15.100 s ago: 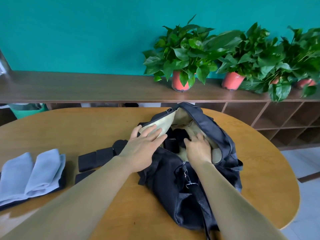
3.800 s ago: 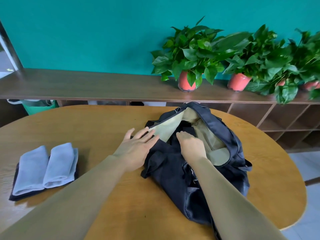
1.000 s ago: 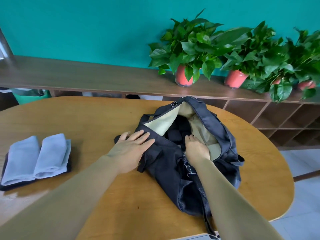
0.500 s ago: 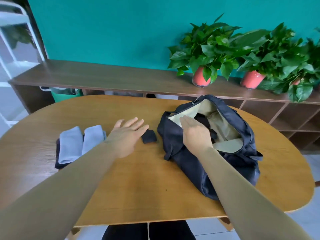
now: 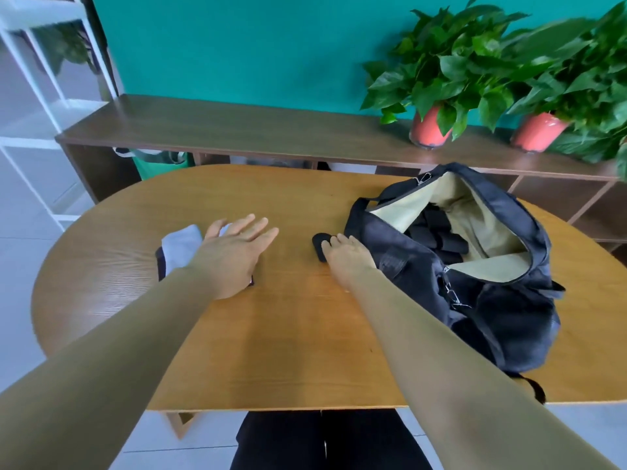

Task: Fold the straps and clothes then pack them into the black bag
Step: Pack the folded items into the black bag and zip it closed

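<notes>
**Hands apart on the tabletop, bag open at my right**

My left hand [image 5: 234, 257] is flat with straight, fanned fingers, lying over the folded clothes [image 5: 179, 244] at about 10 o'clock on the tabletop [image 5: 288, 351]. Whether the palm presses them or hangs just above, I cannot tell. The clothes are pale blue-grey rolls on a dark layer, mostly covered by my hand and wrist.

My right hand [image 5: 347, 257] is near the middle, at roughly 1 o'clock, with its fingers bent down onto a small black strap piece [image 5: 319, 240]. The fingertips touch it, but the thumb is hidden, so I cannot tell if I am pinching it. The piece lies just beside the black bag [image 5: 502, 310], at the bag's 9 o'clock.

The bag fills the 2 to 4 o'clock part of the tabletop, reaching near the right edge. Its mouth gapes, showing a tan lining and folded straps [image 5: 437, 232] inside.

Bare wood runs between my hands and across the near half to the 6 o'clock edge. The 12 o'clock side is bare too.

Beyond 12 o'clock stands a dark sideboard [image 5: 237, 127] carrying potted plants [image 5: 441, 72] against a teal wall [image 5: 237, 45]. White shelving [image 5: 30, 96] stands at 10 o'clock.
</notes>
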`<state>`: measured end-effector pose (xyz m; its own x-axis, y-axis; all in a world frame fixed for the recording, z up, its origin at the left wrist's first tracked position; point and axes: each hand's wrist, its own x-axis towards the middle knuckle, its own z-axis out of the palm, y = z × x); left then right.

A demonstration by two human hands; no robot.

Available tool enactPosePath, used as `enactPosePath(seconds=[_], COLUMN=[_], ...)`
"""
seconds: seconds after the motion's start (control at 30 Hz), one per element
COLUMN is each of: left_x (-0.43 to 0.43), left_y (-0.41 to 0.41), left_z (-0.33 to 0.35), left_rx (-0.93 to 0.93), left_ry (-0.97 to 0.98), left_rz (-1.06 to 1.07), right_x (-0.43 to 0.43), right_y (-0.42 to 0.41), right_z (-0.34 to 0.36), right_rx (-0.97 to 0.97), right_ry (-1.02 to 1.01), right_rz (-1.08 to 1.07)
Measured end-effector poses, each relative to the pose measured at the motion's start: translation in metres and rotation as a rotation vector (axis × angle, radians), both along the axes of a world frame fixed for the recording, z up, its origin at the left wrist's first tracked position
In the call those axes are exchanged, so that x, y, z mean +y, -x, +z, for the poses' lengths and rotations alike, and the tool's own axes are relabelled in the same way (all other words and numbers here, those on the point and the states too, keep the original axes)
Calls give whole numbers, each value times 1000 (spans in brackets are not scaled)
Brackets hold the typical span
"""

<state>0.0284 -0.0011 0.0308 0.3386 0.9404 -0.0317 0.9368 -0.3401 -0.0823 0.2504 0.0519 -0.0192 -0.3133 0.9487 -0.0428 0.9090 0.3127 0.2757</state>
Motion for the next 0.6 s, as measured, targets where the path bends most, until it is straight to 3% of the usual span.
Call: enactPosePath(seconds=[0.3,0.6], left_x=[-1,-15], left_y=[-10,-23], left_z=[-9,-7], left_rx=[-35,-36], left_ry=[33,35], left_rz=[-2,-11], right_x=[-4,-52], right_y=[7,12], right_z=[9,24], right_rx=[37,-85], right_ry=[94,50], right_rz=[-23,96])
